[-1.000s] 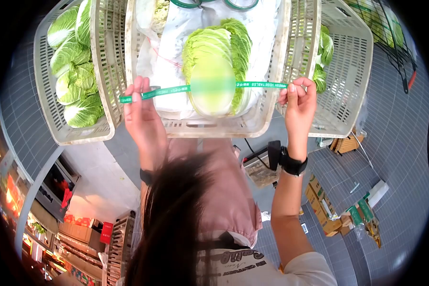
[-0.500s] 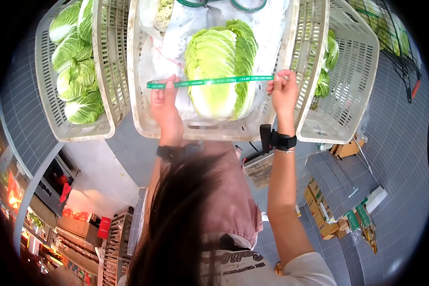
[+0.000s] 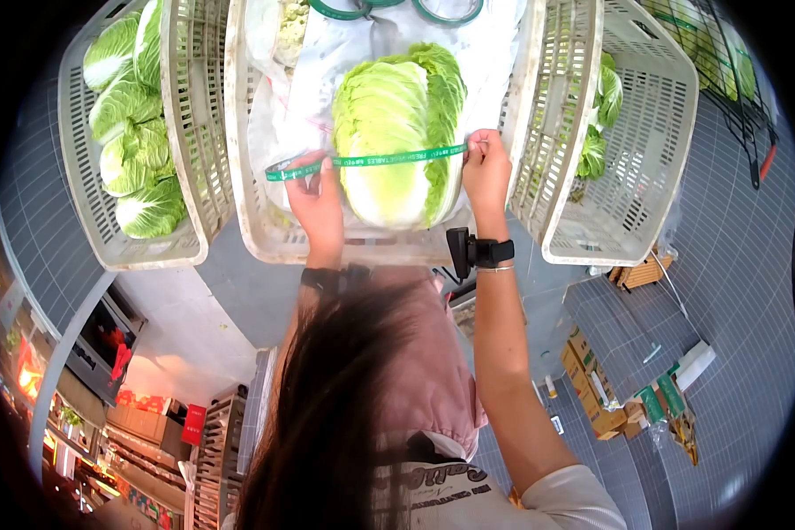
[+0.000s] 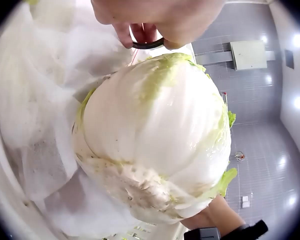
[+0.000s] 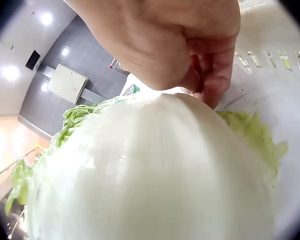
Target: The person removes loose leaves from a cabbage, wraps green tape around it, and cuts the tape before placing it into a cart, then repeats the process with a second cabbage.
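Note:
A napa cabbage (image 3: pixel 388 97) lies on white plastic sheeting in the middle crate, its pale base toward the person. Across its lower half runs a green printed tape (image 3: pixel 402 159) lettered FRESH VEGETABLES. My left hand (image 3: pixel 316 208) holds the tape just left of the cabbage, where the strip loops past the fingers. In the left wrist view, thumb and fingers pinch a dark edge of the tape (image 4: pixel 149 45) above the cabbage's base (image 4: pixel 145 190). At the cabbage's right side, my right hand (image 3: pixel 487 181) pinches the tape's other end. Its fingertips are close against the leaves in the right wrist view.
Perforated crates stand on both sides, the left crate (image 3: pixel 199 177) with several cabbages (image 3: pixel 137 163), the right crate (image 3: pixel 614 252) with more greens. Green tape rolls (image 3: pixel 450 11) lie on the white sheeting (image 3: pixel 313 84) at the back. A black wire basket (image 3: pixel 742 115) sits far right.
The right hand has moved left to the cabbage's side, bringing the tape down across it. The left hand came inward from the crate's left edge, and the tape span between the hands has shortened.

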Action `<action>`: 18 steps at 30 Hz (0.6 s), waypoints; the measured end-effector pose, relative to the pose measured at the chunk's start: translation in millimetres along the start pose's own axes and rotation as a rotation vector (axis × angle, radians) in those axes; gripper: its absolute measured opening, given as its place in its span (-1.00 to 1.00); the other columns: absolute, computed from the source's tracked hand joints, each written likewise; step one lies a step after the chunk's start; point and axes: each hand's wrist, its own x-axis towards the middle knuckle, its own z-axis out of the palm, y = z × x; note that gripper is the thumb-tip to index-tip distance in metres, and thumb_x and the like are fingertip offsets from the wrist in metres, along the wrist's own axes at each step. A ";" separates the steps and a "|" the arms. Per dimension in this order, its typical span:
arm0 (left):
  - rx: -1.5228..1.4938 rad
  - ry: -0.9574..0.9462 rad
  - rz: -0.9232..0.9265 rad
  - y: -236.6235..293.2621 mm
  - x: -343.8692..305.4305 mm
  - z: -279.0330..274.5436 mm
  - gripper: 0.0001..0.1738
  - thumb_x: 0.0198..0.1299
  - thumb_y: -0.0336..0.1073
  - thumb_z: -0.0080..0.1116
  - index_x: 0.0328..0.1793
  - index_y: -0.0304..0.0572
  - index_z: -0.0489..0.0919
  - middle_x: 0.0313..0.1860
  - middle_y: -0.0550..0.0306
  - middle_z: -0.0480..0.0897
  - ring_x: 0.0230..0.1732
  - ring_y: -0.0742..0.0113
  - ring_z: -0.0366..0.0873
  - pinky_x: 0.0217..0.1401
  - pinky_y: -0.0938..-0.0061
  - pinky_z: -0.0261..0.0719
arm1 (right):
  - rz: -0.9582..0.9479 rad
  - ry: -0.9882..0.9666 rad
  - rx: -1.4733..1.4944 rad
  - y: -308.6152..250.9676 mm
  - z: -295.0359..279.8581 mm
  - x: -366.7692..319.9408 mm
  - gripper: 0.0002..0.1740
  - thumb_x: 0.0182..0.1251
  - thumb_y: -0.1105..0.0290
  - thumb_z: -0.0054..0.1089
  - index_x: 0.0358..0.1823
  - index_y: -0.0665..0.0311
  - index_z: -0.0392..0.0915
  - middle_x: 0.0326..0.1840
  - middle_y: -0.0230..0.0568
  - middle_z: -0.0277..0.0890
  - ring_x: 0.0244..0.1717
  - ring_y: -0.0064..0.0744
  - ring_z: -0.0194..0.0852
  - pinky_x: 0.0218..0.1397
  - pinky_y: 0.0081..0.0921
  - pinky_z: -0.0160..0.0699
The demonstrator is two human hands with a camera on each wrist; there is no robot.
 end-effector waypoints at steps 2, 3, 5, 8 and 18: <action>0.249 0.035 0.021 -1.8 1.8 0.9 -0.70 0.29 -0.44 0.15 0.09 -0.33 0.38 -0.01 0.04 0.55 0.02 0.38 0.47 0.10 0.48 0.42 | -0.031 -0.009 0.009 3.0 0.7 2.5 -0.94 0.31 0.59 0.06 -0.24 0.30 0.46 -0.50 -0.13 0.57 -0.52 -0.35 0.54 -0.38 -0.47 0.46; 0.482 0.052 0.016 -1.3 0.8 0.9 -0.69 0.30 -0.42 0.15 0.10 -0.33 0.38 -0.02 0.05 0.55 0.00 0.39 0.47 0.06 0.49 0.43 | -0.071 -0.012 0.014 5.6 2.0 1.5 -0.94 0.30 0.58 0.08 -0.23 0.30 0.48 -0.49 -0.12 0.59 -0.51 -0.35 0.55 -0.37 -0.47 0.46; 0.512 0.025 -0.093 1.9 0.2 -1.0 -0.68 0.31 -0.38 0.15 0.11 -0.32 0.39 -0.04 0.05 0.56 -0.03 0.41 0.47 0.01 0.50 0.43 | -0.069 -0.050 0.003 9.7 1.8 0.7 -0.93 0.28 0.56 0.12 -0.22 0.30 0.52 -0.45 -0.11 0.62 -0.49 -0.38 0.58 -0.36 -0.50 0.47; 0.089 -0.074 -0.307 9.0 4.7 -3.3 -0.65 0.34 -0.30 0.13 0.16 -0.26 0.38 -0.06 0.06 0.57 -0.07 0.42 0.49 -0.03 0.49 0.43 | 0.006 -0.114 0.044 17.1 4.3 6.7 -0.91 0.26 0.53 0.18 -0.22 0.33 0.57 -0.43 -0.13 0.66 -0.47 -0.46 0.59 -0.35 -0.55 0.48; -0.255 0.053 -0.589 12.4 4.4 8.5 -0.52 0.36 -0.27 -0.02 0.33 -0.23 0.19 0.20 0.00 0.41 0.26 0.29 0.35 0.27 0.36 0.37 | 0.177 -0.155 0.290 38.1 15.1 0.4 -0.97 0.26 0.55 0.16 -0.30 0.35 0.53 -0.43 -0.27 0.60 -0.39 -0.56 0.55 -0.29 -0.59 0.48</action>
